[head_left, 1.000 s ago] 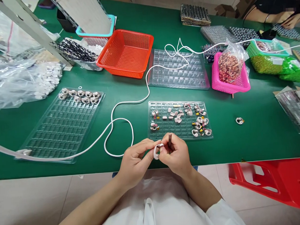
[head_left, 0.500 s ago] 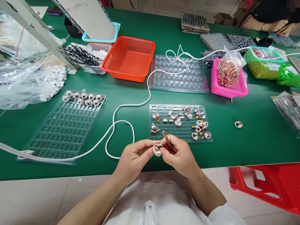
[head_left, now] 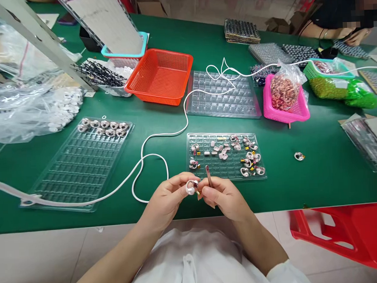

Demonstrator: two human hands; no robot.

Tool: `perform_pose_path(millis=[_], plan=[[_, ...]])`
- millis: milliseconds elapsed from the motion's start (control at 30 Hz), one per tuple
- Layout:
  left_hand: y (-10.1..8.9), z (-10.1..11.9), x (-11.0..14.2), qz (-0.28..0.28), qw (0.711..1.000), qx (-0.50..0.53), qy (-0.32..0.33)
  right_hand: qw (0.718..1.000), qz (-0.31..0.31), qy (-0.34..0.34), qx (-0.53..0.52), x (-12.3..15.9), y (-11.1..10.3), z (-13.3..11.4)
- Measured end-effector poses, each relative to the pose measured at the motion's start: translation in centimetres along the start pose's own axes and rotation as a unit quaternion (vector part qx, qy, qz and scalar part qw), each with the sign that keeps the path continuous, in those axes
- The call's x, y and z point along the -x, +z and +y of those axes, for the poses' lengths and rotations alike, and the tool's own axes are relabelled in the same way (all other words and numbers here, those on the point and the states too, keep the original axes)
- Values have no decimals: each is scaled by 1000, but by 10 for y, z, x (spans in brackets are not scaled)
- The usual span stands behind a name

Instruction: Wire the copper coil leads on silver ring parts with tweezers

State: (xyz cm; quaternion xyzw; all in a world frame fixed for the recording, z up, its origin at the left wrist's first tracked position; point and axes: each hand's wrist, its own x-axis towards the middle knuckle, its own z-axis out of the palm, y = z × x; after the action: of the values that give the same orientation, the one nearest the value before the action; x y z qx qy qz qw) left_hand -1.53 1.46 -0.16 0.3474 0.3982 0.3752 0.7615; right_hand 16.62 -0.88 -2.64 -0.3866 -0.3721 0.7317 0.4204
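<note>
My left hand [head_left: 168, 196] pinches a small white ring-shaped part [head_left: 190, 187] near the table's front edge. My right hand [head_left: 223, 196] is closed round a thin brown stick-like tool [head_left: 208, 176], its fingertips touching the same part. Just beyond both hands lies a clear plastic tray [head_left: 208, 167] with several small white and coiled parts scattered in its cells. A white cable [head_left: 152, 159] loops on the green table left of my hands.
A second clear tray [head_left: 78, 170] at left holds a row of finished rings. Farther back stand an orange basket [head_left: 160, 76], another clear tray [head_left: 224, 95] and a pink basket [head_left: 286, 105] with copper coils. A loose part [head_left: 299, 156] lies right. Another person's hands work far right.
My hands have stayed together and drifted slightly left and away from me. The ring has been turned between the fingers, and the brown tool now tilts more upright.
</note>
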Motion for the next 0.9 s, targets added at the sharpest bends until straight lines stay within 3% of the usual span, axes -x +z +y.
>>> perform_pose_path(millis=[200, 533, 900], plan=[[-3, -5, 0, -3, 999, -49, 19, 994, -30, 53, -91, -4, 3, -1], [-4, -15, 2, 17, 991, -110, 79, 987, -25, 86, -135, -8, 8, 5], [-4, -26, 6, 118, 982, -135, 63, 994, 100, -14, 32, 4, 14, 0]])
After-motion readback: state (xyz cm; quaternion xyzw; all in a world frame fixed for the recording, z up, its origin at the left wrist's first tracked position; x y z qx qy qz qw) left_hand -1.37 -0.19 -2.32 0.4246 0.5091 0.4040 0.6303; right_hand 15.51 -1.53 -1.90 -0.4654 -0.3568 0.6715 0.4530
